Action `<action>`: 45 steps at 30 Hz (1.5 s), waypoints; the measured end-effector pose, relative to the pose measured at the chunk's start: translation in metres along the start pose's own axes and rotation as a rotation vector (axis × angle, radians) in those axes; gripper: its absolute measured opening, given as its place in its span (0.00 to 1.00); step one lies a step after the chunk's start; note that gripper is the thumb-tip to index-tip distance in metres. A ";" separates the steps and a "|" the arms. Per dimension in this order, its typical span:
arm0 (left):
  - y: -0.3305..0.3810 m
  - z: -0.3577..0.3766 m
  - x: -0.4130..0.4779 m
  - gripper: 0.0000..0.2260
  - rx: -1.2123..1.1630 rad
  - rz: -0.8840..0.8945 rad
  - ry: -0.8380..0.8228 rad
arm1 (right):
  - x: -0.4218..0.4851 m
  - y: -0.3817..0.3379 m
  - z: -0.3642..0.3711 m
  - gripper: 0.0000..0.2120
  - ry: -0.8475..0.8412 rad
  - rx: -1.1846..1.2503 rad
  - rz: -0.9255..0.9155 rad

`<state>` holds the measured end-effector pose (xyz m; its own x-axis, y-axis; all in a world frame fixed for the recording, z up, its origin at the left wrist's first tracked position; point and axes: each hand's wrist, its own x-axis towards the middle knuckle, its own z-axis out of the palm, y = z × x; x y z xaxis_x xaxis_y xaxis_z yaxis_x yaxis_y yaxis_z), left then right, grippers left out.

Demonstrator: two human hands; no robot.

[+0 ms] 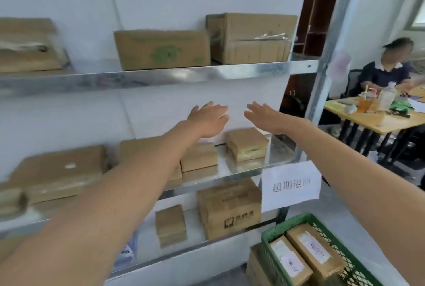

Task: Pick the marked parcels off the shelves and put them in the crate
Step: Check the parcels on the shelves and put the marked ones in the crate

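Note:
Both my arms stretch out toward a metal shelf rack (253,70). My left hand (208,119) and my right hand (266,116) hover with straight fingers, holding nothing, between the upper and middle shelves. Below them on the middle shelf stand small cardboard parcels, one (247,144) under my right hand and one (199,157) under my left wrist. On the upper shelf sit a green-printed box (162,48) and a larger box (250,38). A green plastic crate (354,260) at the bottom right holds two labelled parcels (315,249).
More parcels lie on the left of the middle shelf (59,173) and on the lower shelf (228,208). A paper sign (291,185) hangs on the rack's right post. A person sits at a yellow table (379,122) at the right. A box stands beside the crate.

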<state>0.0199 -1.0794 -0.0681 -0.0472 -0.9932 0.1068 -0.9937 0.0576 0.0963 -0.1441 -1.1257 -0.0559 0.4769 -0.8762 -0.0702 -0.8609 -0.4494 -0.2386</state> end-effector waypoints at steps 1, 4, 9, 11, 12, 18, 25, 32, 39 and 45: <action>-0.016 -0.013 -0.014 0.21 0.017 -0.031 0.027 | 0.005 -0.022 -0.004 0.25 -0.016 0.026 -0.046; -0.062 -0.048 -0.053 0.19 0.031 -0.123 0.098 | 0.009 -0.084 -0.017 0.24 -0.047 -0.001 -0.197; -0.123 -0.098 -0.116 0.20 0.004 -0.269 0.223 | 0.000 -0.171 -0.030 0.22 -0.057 0.147 -0.343; -0.141 -0.111 -0.136 0.20 -0.050 -0.326 0.266 | -0.002 -0.200 -0.031 0.20 -0.059 0.151 -0.397; -0.148 -0.115 -0.142 0.19 -0.073 -0.349 0.284 | -0.005 -0.209 -0.031 0.20 -0.059 0.136 -0.413; -0.195 -0.144 -0.185 0.20 -0.021 -0.429 0.369 | -0.010 -0.279 -0.034 0.25 -0.011 0.182 -0.550; -0.280 -0.169 -0.201 0.20 -0.013 -0.439 0.478 | 0.023 -0.354 -0.035 0.24 0.074 0.250 -0.587; -0.357 -0.189 -0.197 0.23 -0.457 -0.546 0.627 | 0.073 -0.407 -0.036 0.30 0.102 0.807 -0.384; -0.378 -0.205 -0.181 0.28 -1.151 -0.555 0.479 | 0.097 -0.426 -0.038 0.21 0.014 1.227 -0.224; -0.365 -0.201 -0.175 0.23 -1.296 -0.446 0.455 | 0.090 -0.429 -0.036 0.18 -0.010 1.329 -0.240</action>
<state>0.4112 -0.9065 0.0773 0.5179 -0.8489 0.1056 -0.1155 0.0529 0.9919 0.2621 -1.0179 0.0755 0.5964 -0.7965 0.0992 0.0624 -0.0773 -0.9951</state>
